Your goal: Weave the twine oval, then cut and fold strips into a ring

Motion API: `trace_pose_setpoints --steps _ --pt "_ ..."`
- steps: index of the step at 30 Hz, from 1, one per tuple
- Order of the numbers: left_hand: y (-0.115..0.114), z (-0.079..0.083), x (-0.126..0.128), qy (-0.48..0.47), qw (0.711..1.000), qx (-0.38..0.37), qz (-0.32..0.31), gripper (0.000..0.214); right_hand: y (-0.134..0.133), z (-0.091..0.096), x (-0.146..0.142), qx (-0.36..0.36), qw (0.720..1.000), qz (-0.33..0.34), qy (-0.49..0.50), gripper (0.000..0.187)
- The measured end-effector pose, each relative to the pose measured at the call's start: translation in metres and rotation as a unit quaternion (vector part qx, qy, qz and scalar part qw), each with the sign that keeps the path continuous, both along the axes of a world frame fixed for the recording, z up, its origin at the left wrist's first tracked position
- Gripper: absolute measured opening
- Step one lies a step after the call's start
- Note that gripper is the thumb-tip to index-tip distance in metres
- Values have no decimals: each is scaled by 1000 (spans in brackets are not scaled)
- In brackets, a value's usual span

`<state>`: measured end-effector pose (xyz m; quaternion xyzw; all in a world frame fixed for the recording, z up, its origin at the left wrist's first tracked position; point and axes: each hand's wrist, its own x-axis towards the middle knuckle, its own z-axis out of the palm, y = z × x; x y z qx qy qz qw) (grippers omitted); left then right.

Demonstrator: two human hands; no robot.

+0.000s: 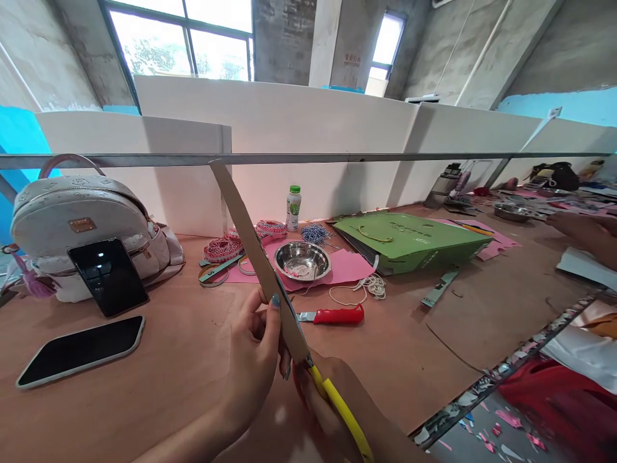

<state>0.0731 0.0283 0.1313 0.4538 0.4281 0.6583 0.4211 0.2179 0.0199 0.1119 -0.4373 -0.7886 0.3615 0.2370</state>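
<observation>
My left hand (258, 350) pinches a long brown cardboard strip (250, 247) between thumb and fingers, the strip tilted with its top leaning left. In my right hand (332, 392) is a pair of scissors (343, 406) with a yellow handle; its blades meet the strip's lower end, and how far they are open is hidden. Just beyond the hands, a red-handled knife (337, 314) lies on the brown table (193, 399). Behind it, a shiny metal bowl (303, 262) stands on pink paper (349, 265), beside a bundle of white cord (373, 287).
At left are a pale backpack (87, 218), a phone leaning on it (108, 276) and a flat phone (81, 350). A small bottle (293, 209) and a green paper bag (409, 238) stand farther back. A co-worker's hand (583, 231) is at right, beyond the table edge (501, 366).
</observation>
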Motion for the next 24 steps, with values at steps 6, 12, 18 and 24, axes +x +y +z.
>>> trace_pose_setpoints --steps 6,12,18,24 --pt "-10 -7 7 8 999 -22 -43 31 10 -2 4 13 998 15 -52 19" --pt "-9 -9 7 5 999 -32 -30 38 11 0 3 29 998 16 -51 18" --pt "-6 -15 8 4 999 -27 -30 39 17 -13 0 6 999 34 -28 22" --pt "-8 -14 8 -4 998 -26 -48 35 16 -12 -1 -32 999 19 3 23"
